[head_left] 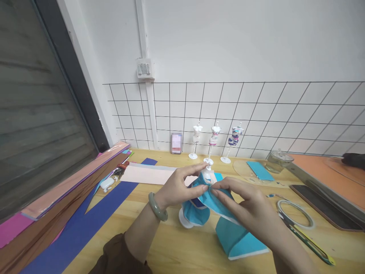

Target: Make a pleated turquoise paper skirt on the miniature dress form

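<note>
In the middle of the table, my left hand (181, 184) is closed around a miniature dress form (209, 167), which tilts away from its white round base (186, 220). Turquoise and dark blue layers cover the form below its white neck. My right hand (246, 196) pinches a white-edged turquoise strip (218, 203), apparently crepe paper, against the form's chest. The strip's long end (243, 243) hangs down and lies folded on the table below my right hand. My thumbs and fingertips almost meet at the chest. A green bangle (157, 207) circles my left wrist.
Three small dress forms (215, 135) stand by the wall grid, beside a propped phone (176, 143). Coloured paper sheets (94, 224), scissors (122, 166) and an earphone case (107, 183) lie left. On the right are a lidded glass bowl (278, 160), cable (296, 215) and cutter knife (312, 243).
</note>
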A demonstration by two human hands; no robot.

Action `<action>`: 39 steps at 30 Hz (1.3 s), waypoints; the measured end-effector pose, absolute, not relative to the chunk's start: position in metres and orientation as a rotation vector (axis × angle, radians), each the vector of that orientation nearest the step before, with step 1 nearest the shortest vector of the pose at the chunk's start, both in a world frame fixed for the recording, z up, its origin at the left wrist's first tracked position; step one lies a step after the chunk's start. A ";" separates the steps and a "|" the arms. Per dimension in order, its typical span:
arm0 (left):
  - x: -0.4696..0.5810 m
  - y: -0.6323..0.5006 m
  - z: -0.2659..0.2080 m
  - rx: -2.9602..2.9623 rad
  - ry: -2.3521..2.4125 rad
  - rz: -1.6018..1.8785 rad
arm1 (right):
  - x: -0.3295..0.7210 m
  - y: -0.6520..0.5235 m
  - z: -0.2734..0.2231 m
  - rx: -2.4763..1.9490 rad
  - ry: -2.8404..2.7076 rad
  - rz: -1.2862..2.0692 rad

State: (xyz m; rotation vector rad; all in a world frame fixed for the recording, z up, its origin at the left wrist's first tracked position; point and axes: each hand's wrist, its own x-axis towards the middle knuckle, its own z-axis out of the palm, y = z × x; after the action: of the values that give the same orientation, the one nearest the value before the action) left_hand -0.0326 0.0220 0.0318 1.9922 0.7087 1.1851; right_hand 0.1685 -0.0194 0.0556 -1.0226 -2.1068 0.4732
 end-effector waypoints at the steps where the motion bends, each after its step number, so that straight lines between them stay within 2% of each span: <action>1: -0.033 0.022 0.032 2.005 0.702 1.188 | 0.168 -0.019 0.055 -1.033 -2.090 0.468; 27: -0.036 0.020 0.037 2.182 0.567 1.116 | 0.165 -0.017 0.052 -1.090 -1.979 0.432; 39: -0.028 0.022 0.033 2.014 0.760 1.297 | 0.169 -0.013 0.048 -0.988 -2.053 0.181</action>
State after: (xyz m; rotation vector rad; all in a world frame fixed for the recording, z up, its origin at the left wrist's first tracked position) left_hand -0.0279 0.0218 0.0327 2.0137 0.7599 1.2967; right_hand 0.1689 -0.0127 0.0482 -0.9884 -2.0534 0.1814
